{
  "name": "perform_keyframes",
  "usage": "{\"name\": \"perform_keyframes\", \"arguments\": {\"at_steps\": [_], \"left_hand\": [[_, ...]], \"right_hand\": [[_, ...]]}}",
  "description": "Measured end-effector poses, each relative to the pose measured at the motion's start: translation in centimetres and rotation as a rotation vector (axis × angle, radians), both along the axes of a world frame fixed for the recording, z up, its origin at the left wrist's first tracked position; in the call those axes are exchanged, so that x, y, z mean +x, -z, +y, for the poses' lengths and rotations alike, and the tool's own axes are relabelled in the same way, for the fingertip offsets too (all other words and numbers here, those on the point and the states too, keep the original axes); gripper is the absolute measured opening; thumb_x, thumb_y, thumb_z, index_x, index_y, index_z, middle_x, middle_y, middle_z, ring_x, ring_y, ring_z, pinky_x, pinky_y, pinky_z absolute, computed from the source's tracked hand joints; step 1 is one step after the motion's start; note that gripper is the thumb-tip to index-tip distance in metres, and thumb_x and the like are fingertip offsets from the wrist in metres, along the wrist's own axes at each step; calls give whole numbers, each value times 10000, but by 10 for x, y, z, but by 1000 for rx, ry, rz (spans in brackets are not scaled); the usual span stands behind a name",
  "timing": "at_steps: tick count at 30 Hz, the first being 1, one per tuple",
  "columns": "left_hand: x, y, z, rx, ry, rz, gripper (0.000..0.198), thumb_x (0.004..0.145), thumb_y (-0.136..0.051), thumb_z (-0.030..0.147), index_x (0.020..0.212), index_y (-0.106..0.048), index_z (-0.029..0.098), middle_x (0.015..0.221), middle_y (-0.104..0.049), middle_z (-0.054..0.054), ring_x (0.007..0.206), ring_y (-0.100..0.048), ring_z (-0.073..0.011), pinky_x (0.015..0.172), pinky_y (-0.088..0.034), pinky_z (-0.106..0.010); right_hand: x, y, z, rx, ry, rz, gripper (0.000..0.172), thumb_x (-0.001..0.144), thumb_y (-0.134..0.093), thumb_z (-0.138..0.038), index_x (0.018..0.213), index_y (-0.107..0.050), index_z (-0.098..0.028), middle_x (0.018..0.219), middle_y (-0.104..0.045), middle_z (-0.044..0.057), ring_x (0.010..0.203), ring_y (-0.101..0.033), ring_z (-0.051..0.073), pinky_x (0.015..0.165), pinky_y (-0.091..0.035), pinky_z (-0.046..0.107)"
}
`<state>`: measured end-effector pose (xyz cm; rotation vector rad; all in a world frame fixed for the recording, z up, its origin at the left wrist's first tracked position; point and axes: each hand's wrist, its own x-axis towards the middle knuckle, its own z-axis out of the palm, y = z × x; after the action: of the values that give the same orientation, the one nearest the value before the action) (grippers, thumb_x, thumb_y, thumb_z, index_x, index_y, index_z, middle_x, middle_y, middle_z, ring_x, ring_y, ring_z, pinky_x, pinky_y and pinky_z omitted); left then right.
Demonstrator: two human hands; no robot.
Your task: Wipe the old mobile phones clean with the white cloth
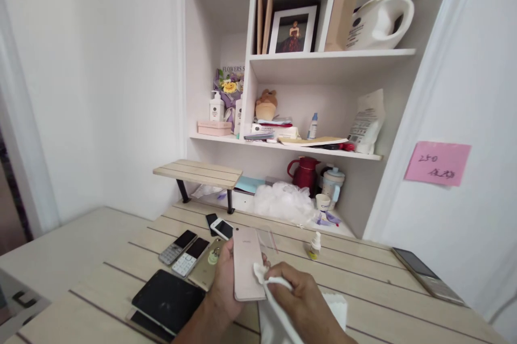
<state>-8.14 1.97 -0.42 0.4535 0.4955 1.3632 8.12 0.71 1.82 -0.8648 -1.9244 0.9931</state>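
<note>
My left hand (225,281) is closed around a pale pink smartphone (247,263), its back turned up toward me. My right hand (297,293) pinches a white cloth (276,318), and a bunched corner of it touches the phone's right edge. The rest of the cloth hangs down below the phone. Just left of my left hand lies a gold phone (207,264) with a round sticker. Two keypad phones, one grey (177,247) and one white (191,258), lie beside it. Dark tablet-like devices (167,298) are stacked nearer to me.
A small spray bottle (315,246) stands right of the phone, and a large phone (428,275) lies at the table's right edge. Behind are a small raised wooden stand (197,173), crumpled clear plastic (285,201), a red jug (304,174) and a white shelf unit (323,55).
</note>
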Motion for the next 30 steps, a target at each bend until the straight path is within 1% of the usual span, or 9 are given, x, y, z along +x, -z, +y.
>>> {"name": "perform_keyframes", "arguments": {"at_steps": [4,8,10,12,15,20,23,26,30], "left_hand": [[-2,-19,6,21,50,-39,469,883,-434,541,840,-643,124,728,-698,-153,670,-656,-276,654,-490,-375],[0,-54,15,37,123,3,379,853,-491,474,784,-632,128,676,-684,-144,639,-651,-289,637,-489,-382],[2,-72,20,46,150,21,370,852,-496,461,768,-636,129,651,-677,-126,643,-656,-279,657,-495,-373],[4,-87,23,60,166,32,388,864,-488,464,778,-649,122,656,-683,-117,664,-661,-259,685,-500,-353],[7,-103,25,80,172,42,408,879,-484,464,826,-667,104,699,-702,-127,696,-669,-256,702,-504,-349],[10,-114,22,42,106,66,420,873,-511,477,904,-676,92,737,-720,-136,718,-686,-279,720,-509,-380],[11,-117,22,53,148,65,418,864,-529,479,883,-677,88,744,-720,-143,736,-688,-287,721,-508,-377],[11,-117,24,86,228,40,410,872,-510,468,887,-678,94,723,-710,-135,711,-680,-268,697,-505,-352],[10,-111,29,108,287,60,473,873,-497,513,883,-686,80,730,-715,-149,703,-674,-258,686,-504,-338]], "right_hand": [[0,-12,-4,275,-73,-148,253,933,-490,-297,927,-734,-229,840,-713,42,776,-650,211,722,-462,296],[3,-46,-6,390,-78,-255,194,906,-576,-317,1013,-733,-277,913,-725,45,827,-655,235,737,-469,320],[5,-65,-6,387,-79,-229,235,945,-518,-337,979,-744,-283,877,-725,39,804,-653,227,740,-472,328],[9,-78,-4,325,-36,-111,283,960,-480,-353,988,-750,-273,890,-729,45,821,-659,232,753,-484,334],[17,-83,1,193,6,24,283,934,-515,-384,1075,-732,-270,1018,-732,53,960,-653,272,849,-488,372],[26,-69,11,110,-10,78,392,900,-578,-377,1273,-620,-264,1107,-713,65,1053,-624,299,904,-477,402],[25,-64,15,133,84,58,338,886,-587,-355,1198,-673,-259,1099,-722,60,1031,-641,293,876,-490,375],[21,-63,15,277,139,-25,207,872,-584,-319,1000,-739,-273,951,-748,35,879,-680,261,788,-506,340],[20,-62,15,476,135,-93,195,884,-551,-275,972,-725,-288,863,-719,24,774,-672,216,704,-502,312]]}}
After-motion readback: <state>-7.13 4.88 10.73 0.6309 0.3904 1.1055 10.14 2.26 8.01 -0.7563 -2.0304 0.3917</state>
